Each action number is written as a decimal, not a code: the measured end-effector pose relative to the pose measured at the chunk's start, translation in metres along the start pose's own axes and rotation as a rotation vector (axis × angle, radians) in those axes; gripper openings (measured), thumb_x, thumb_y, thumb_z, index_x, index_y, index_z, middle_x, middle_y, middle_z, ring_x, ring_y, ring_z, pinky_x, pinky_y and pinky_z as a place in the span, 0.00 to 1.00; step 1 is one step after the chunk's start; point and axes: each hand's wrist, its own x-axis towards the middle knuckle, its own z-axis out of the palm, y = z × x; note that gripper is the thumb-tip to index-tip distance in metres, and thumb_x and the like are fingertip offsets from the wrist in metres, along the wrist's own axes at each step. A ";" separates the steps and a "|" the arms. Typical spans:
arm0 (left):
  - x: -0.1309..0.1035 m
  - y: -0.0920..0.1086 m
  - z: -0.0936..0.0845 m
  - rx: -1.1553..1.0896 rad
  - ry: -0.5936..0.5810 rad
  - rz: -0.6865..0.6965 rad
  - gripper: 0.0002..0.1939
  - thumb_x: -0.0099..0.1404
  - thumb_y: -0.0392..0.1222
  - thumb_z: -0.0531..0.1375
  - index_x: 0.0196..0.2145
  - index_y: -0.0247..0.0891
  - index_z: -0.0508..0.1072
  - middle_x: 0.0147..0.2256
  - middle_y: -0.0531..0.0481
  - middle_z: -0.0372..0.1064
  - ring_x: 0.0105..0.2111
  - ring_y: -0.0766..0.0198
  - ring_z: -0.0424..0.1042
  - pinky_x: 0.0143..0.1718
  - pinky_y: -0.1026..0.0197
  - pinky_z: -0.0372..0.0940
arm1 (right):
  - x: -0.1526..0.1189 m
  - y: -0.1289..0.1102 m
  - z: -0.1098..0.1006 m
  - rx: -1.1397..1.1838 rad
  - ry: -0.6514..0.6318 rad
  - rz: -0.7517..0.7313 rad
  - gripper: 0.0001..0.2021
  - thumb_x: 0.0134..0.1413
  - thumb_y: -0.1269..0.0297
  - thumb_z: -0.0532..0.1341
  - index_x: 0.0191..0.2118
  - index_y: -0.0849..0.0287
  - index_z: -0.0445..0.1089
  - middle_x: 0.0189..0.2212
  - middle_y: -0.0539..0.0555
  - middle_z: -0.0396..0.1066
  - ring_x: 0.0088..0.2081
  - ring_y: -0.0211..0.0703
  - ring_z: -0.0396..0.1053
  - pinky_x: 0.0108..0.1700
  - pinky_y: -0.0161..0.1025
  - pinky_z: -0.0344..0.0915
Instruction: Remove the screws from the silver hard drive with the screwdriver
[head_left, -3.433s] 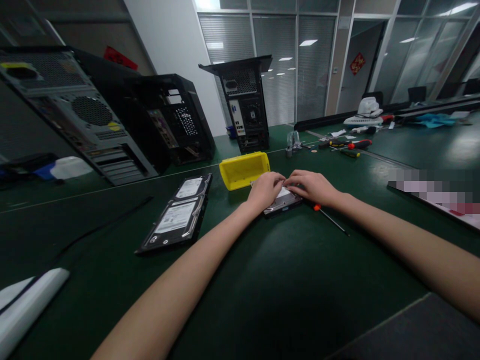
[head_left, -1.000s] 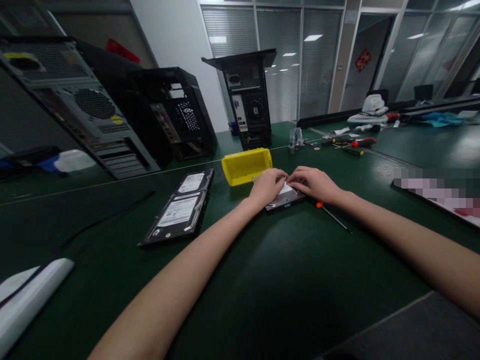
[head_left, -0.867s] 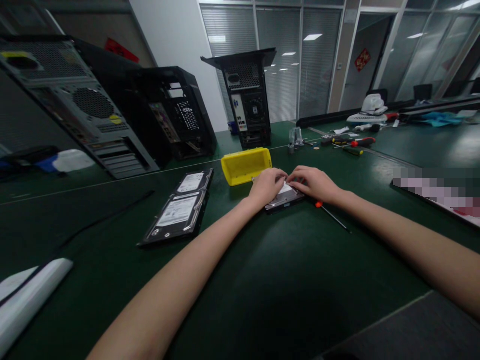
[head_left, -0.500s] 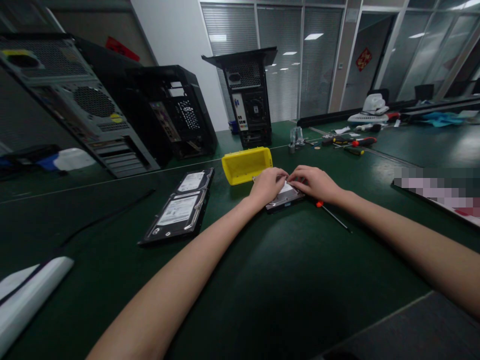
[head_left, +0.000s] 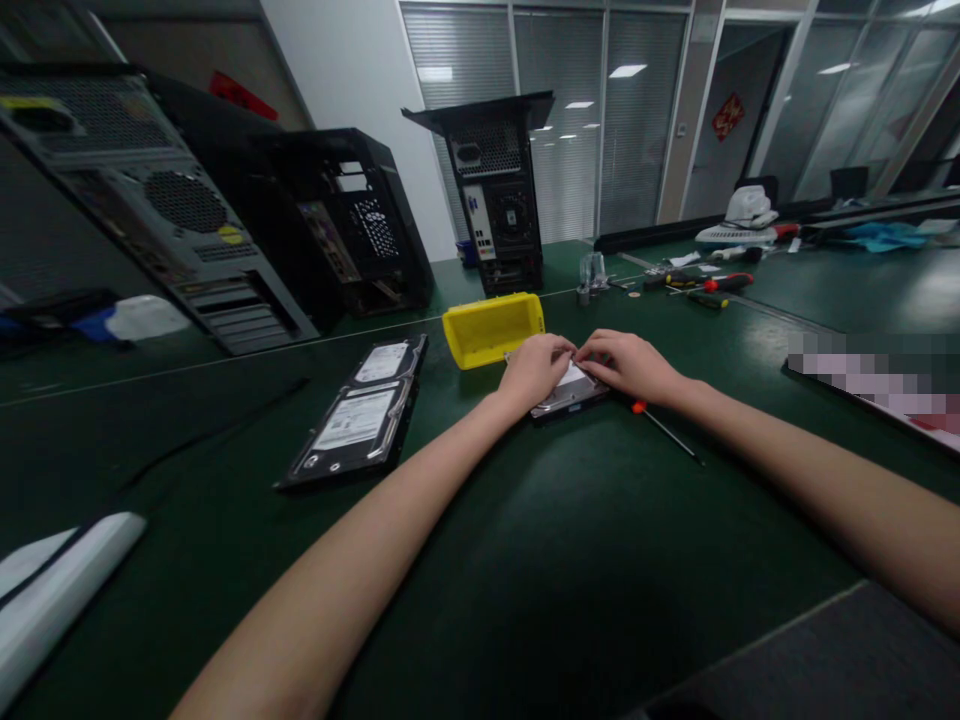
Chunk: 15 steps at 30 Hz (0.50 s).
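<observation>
A hard drive (head_left: 568, 403) with a white label lies flat on the green table, partly covered by both hands. My left hand (head_left: 534, 370) is closed over its left side, fingers bent toward the far part of the drive. Across from it, my right hand (head_left: 628, 364) has its thumb and fingers pinched together over the drive's upper right; what lies between the fingertips is hidden. Fingertips of the two hands almost meet. A screwdriver (head_left: 670, 434) with a red handle end rests just below my right wrist. Behind my left hand sits a yellow bin (head_left: 491, 335).
Two more hard drives (head_left: 356, 420) lie end to end on the left. Computer cases (head_left: 499, 200) stand at the back and left. Pliers (head_left: 727, 284) and other tools are at the back right. A black cable (head_left: 202, 437) and a white object (head_left: 67, 590) lie left.
</observation>
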 end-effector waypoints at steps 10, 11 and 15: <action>-0.001 0.001 -0.001 -0.013 -0.010 -0.010 0.13 0.65 0.39 0.53 0.41 0.38 0.76 0.42 0.45 0.74 0.42 0.58 0.71 0.44 0.57 0.65 | 0.000 -0.002 -0.002 -0.009 -0.022 -0.005 0.12 0.58 0.61 0.55 0.41 0.58 0.73 0.40 0.52 0.69 0.35 0.36 0.67 0.37 0.35 0.62; -0.001 0.001 -0.001 -0.013 -0.013 -0.011 0.13 0.65 0.39 0.53 0.41 0.38 0.76 0.42 0.46 0.74 0.42 0.58 0.71 0.44 0.57 0.65 | 0.000 -0.002 -0.003 -0.012 -0.024 -0.005 0.12 0.58 0.61 0.55 0.41 0.57 0.73 0.40 0.52 0.69 0.35 0.36 0.67 0.37 0.35 0.61; -0.001 0.002 -0.002 -0.007 -0.029 -0.026 0.13 0.65 0.39 0.53 0.41 0.38 0.77 0.42 0.46 0.74 0.43 0.58 0.71 0.45 0.57 0.66 | 0.001 -0.001 -0.004 0.003 -0.030 0.003 0.13 0.58 0.60 0.55 0.41 0.57 0.74 0.41 0.53 0.70 0.36 0.37 0.67 0.38 0.35 0.62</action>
